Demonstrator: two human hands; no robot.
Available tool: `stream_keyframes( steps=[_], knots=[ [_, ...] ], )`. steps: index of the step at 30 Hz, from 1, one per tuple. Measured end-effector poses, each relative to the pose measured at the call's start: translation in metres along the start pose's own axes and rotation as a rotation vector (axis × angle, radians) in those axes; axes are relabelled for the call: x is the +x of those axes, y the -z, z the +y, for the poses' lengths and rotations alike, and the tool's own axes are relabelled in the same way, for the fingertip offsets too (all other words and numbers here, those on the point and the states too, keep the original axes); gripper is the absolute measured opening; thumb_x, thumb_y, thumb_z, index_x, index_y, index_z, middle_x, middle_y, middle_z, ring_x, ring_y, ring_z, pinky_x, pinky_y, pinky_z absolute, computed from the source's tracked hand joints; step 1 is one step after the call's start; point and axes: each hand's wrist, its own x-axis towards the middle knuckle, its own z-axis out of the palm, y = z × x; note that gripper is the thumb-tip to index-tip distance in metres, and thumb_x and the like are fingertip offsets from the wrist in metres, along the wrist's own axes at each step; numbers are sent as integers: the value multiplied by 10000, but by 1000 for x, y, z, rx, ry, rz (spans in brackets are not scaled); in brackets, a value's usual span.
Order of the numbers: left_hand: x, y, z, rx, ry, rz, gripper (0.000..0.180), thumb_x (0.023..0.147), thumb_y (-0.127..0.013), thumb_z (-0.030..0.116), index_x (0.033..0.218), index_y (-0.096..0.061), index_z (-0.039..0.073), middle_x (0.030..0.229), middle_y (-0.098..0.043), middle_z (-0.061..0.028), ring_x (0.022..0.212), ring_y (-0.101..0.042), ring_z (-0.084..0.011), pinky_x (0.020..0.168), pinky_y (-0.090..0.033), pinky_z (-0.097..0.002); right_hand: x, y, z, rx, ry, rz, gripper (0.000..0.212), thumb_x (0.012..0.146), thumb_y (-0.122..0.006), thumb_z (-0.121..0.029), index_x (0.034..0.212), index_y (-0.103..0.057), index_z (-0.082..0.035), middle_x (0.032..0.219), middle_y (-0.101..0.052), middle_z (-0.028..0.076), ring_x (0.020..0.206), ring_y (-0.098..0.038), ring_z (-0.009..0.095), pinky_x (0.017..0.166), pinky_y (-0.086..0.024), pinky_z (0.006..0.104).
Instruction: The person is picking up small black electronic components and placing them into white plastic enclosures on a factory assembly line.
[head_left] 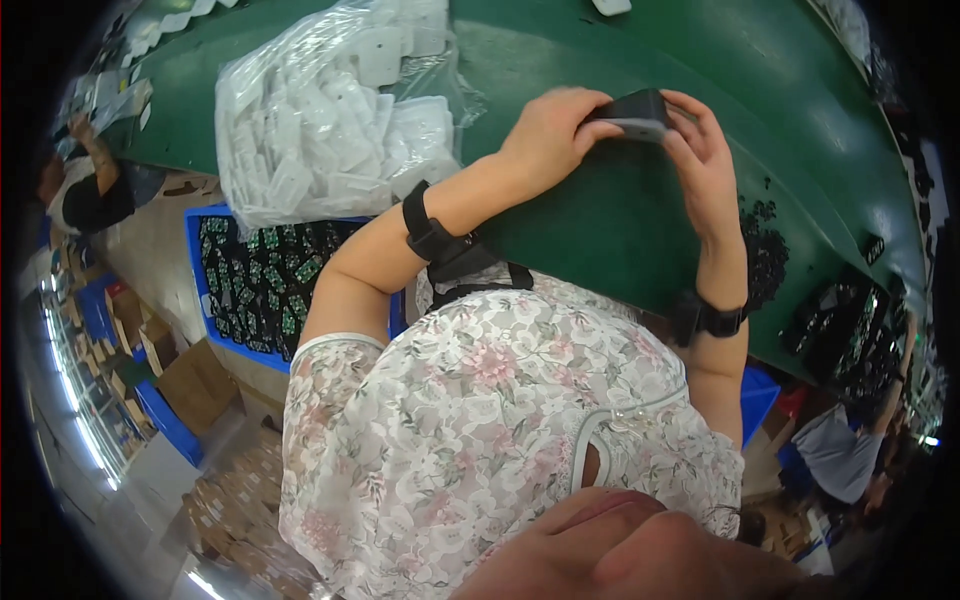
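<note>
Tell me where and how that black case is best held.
Grip the case by its ends, probably best from left and right: it spans crosswise between the left hand and right hand, and its middle is uncovered.

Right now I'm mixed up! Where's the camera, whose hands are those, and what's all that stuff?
There's no robot, just a person's bare left hand and right hand. A wide camera on their head looks down, making straight edges look bent. Both hands' fingers hold a black-and-grey block-shaped piece, too blurry to name exactly. On the green table, a clear plastic bag of flat white pieces lies left, and small black parts are heaped right. Beside the table, a blue crate holds green-and-black circuit boards.
</note>
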Motion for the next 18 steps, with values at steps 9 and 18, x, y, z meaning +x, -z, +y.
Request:
stream_keyframes(
  steps=[9,18],
  knots=[
    [-16,61,3,248,-60,238,119,806,-600,96,911,-616,42,885,-589,-127,887,-558,-329,785,-460,-402,31,31,-11,-312,260,244,337,939,-556,-142,1262,-562,-46,1153,-597,50,1020,-546,115,918,-412,249],
    [-37,159,-39,1155,83,2,439,781,-506,7,1217,-528,60,1320,-518,-64,1230,-464,-276,971,-398,-402,106,118,-15,-707,163,212,268,928,-564,-224,1131,-627,-62,997,-633,21,943,-554,102,830,-433,243]
  ],
)
